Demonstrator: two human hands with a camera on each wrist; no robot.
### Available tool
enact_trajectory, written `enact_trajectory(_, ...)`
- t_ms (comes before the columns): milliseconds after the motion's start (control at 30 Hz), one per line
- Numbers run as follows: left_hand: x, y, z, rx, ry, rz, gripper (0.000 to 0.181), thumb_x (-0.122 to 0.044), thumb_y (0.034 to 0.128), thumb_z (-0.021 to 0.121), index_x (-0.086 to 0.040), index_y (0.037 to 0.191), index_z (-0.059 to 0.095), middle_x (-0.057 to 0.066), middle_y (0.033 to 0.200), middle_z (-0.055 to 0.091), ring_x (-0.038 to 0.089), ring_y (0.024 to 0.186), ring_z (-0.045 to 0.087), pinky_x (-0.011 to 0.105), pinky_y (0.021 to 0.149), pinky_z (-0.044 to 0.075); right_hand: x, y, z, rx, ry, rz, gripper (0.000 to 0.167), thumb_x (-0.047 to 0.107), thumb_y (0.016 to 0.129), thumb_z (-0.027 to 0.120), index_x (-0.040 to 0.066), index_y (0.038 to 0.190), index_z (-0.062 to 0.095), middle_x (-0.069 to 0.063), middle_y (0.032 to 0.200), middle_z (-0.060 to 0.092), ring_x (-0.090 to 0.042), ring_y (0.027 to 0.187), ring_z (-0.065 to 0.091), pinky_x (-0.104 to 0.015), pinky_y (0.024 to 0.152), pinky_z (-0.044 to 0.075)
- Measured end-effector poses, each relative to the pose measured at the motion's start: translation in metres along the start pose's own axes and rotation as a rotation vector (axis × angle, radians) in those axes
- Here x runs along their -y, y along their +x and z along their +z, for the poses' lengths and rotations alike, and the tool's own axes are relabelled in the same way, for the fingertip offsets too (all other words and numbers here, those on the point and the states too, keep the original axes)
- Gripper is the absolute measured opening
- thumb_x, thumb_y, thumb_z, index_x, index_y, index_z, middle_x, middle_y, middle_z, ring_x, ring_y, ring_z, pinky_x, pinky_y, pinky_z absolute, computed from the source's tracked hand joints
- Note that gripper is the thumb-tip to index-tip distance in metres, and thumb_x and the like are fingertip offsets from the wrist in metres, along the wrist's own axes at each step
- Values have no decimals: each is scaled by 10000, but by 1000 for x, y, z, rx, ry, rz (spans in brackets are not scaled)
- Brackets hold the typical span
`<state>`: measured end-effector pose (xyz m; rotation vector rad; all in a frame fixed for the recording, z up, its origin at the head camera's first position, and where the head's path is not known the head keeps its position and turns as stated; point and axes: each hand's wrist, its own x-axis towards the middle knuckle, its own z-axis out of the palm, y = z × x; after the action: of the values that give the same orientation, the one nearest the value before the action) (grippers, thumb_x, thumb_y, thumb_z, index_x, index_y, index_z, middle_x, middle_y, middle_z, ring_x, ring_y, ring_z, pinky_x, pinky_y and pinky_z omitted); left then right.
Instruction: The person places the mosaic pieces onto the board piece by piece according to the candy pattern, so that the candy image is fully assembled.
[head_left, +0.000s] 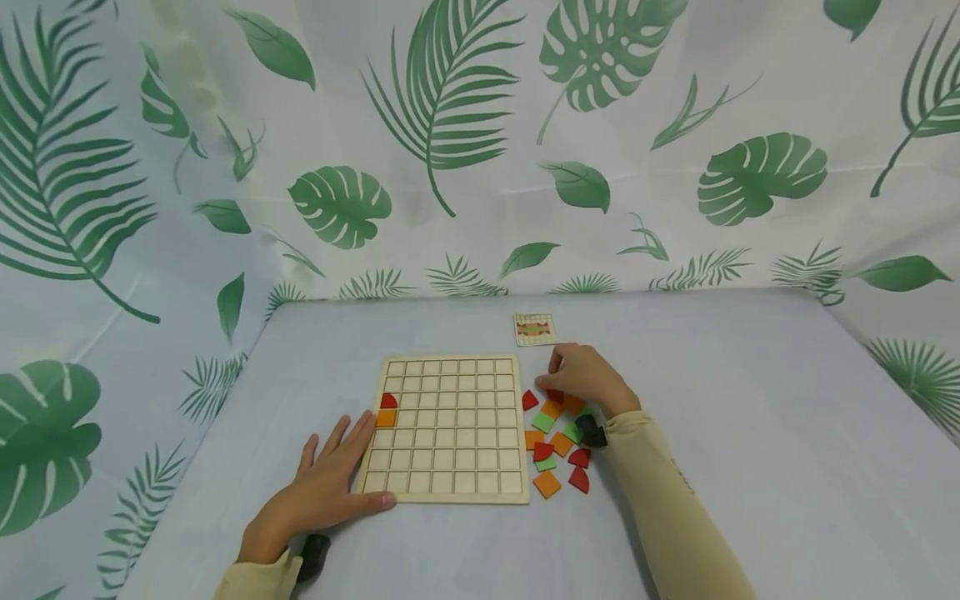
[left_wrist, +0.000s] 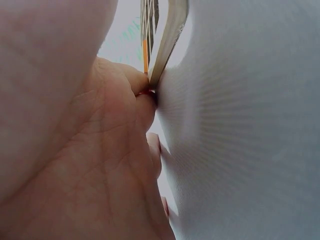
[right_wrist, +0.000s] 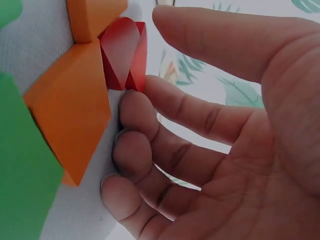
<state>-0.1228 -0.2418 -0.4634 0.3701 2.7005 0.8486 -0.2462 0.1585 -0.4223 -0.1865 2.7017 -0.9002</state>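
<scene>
A square wooden grid board lies on the table. At its left edge a red quarter-circle piece sits above an orange square piece. My left hand rests at the board's left side with fingers spread, the thumb along its front corner. To the right of the board, my right hand reaches over a loose group of pieces. In the right wrist view its fingertips touch red pieces, while the thumb stands apart from them. Orange pieces and a green piece lie beside the fingers.
A small pattern card lies behind the board's right corner. Several loose red, orange and green pieces, including an orange square, are scattered along the board's right edge. A leaf-patterned curtain stands behind the table.
</scene>
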Motion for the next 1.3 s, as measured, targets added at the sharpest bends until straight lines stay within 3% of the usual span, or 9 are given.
enact_trajectory(300,1,0,1,-21,2,20,1235,-689,836,807,-22,1699,227,162,1773,166,438,1625,13,696,1211,-127,3,1,0,12,-24,-8,281,246,975,791,19,1028,633,-87,860,632,-245,769,589,-339,680,502)
enact_trajectory(433,-2,0,-2,-1,9,12,1232,-674,849,806,-28,1706,200,164,1776,146,437,1626,0,691,1212,-126,0,2,-2,22,-3,-109,236,185,961,792,20,1069,662,-102,897,640,-265,805,580,-356,695,505)
enact_trajectory(633,-10,-3,-9,34,-3,4,1210,-607,873,826,-20,1705,173,187,1775,128,468,1618,-18,711,1200,-130,-1,4,3,96,-24,-249,208,125,905,807,107,1107,761,-132,1090,614,-357,1112,472,-412,808,506)
enact_trajectory(833,-12,-3,-10,40,14,-6,1202,-600,880,826,-32,1710,169,174,1778,131,460,1621,-8,713,1206,-113,2,2,4,121,-45,-243,166,92,900,816,171,1040,777,-120,1122,580,-356,1159,439,-420,812,508)
enact_trajectory(1033,-11,-3,-10,36,14,-8,1208,-606,873,828,-30,1709,175,178,1777,132,465,1619,-13,715,1204,-113,2,2,3,118,-56,-299,107,90,900,832,152,927,749,-106,1052,570,-361,1118,420,-429,803,470)
enact_trajectory(1300,-2,-1,-4,-12,8,40,1228,-672,847,809,-19,1701,215,192,1768,167,472,1616,9,726,1199,-108,2,1,4,140,-7,-281,122,97,912,816,130,898,699,-71,1011,581,-318,1083,449,-384,752,491)
